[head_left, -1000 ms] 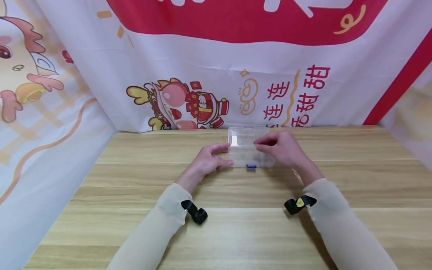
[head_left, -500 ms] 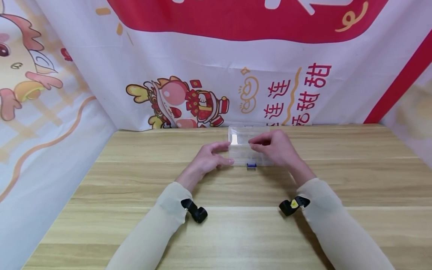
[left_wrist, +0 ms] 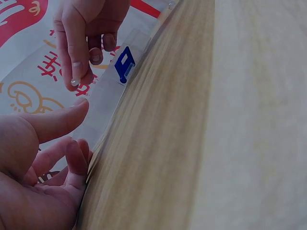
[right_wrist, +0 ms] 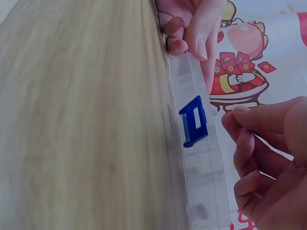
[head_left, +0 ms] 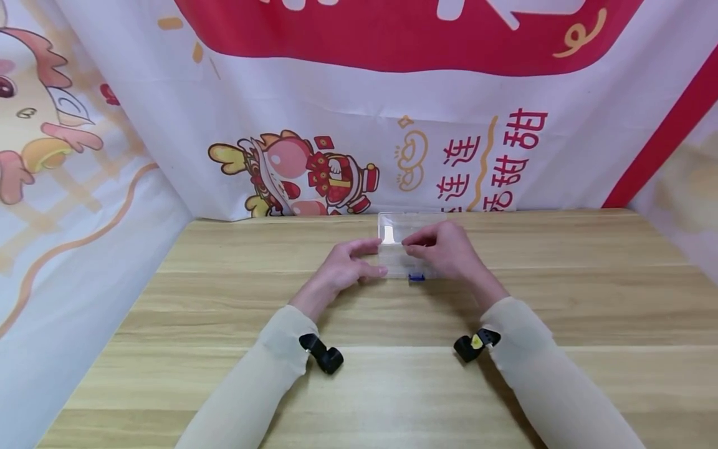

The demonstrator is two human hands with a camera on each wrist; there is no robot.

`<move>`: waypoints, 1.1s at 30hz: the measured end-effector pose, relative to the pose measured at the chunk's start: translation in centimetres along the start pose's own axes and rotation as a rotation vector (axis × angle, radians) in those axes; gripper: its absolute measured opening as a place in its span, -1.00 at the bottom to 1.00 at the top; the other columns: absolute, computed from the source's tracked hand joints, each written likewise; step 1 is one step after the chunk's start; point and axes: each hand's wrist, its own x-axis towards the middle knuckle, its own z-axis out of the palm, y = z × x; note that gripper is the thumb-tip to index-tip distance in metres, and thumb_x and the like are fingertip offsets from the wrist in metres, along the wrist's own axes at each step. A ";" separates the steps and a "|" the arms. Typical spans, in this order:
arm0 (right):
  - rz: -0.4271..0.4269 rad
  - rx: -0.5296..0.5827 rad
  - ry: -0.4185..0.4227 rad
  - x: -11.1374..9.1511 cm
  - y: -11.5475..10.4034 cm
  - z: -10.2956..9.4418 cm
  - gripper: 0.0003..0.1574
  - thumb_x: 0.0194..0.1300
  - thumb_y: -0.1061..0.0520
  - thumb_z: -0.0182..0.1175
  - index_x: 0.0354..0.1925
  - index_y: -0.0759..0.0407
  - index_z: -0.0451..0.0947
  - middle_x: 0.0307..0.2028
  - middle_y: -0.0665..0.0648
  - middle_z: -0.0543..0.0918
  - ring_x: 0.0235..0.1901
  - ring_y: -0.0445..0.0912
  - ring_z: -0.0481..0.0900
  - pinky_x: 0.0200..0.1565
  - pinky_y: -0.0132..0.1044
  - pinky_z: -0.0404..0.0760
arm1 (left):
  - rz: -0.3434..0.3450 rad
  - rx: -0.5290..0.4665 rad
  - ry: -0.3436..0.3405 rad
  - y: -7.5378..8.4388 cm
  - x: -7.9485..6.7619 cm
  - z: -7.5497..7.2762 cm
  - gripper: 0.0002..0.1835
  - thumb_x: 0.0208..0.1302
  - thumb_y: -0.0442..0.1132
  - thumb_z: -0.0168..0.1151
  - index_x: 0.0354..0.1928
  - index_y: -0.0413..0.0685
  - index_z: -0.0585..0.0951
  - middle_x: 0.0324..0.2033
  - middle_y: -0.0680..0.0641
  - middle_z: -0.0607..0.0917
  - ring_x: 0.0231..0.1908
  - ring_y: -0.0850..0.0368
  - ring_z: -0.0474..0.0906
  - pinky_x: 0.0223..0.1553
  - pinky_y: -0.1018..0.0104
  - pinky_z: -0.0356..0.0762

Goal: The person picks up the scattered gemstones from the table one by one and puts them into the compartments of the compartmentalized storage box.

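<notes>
Clear plastic compartment box (head_left: pixel 397 263) lies on the wooden table (head_left: pixel 387 386), blue latch (head_left: pixel 417 277) on its near side. The left hand (head_left: pixel 349 263), thumb and forefinger spread, touches its left end; the right hand (head_left: pixel 447 251) hovers over it, fingertips angled leftward, pinching a tiny clear bead (left_wrist: pixel 75 82).

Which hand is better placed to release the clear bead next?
Probably the right hand: its fingers pinch the bead above the box, while the left hand rests at the box's left end.
</notes>
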 end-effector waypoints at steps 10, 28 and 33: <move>-0.051 -0.016 0.004 0.7 -0.9 1.8 -0.83 0.45 0.13 0.38 -0.06 0.08 0.84 -0.08 0.11 0.84 -0.10 -0.02 0.64 -0.02 -0.18 0.63 | 0.012 0.001 0.000 -0.1 -0.3 -0.1 -0.30 0.25 -0.26 0.56 0.43 0.23 0.57 0.40 0.00 0.61 -0.15 0.10 0.61 -0.19 0.35 0.58; 0.044 -0.005 0.016 1.5 -1.2 2.8 -0.82 0.47 0.07 0.34 -0.07 0.06 0.83 -0.04 0.12 0.82 -0.03 0.00 0.64 0.08 -0.13 0.62 | 0.027 0.005 -0.003 -0.2 -0.1 0.0 -0.29 0.23 -0.25 0.57 0.43 0.21 0.58 0.38 0.00 0.63 -0.24 0.11 0.59 -0.24 0.34 0.57; 0.052 -0.003 0.015 1.6 -1.2 2.9 -0.82 0.47 0.07 0.34 -0.06 0.06 0.82 -0.04 0.11 0.82 -0.01 0.01 0.64 0.11 -0.11 0.62 | 0.027 0.007 -0.009 -0.2 0.0 0.0 -0.28 0.23 -0.25 0.57 0.44 0.19 0.57 0.38 0.00 0.63 -0.23 0.12 0.60 -0.23 0.34 0.58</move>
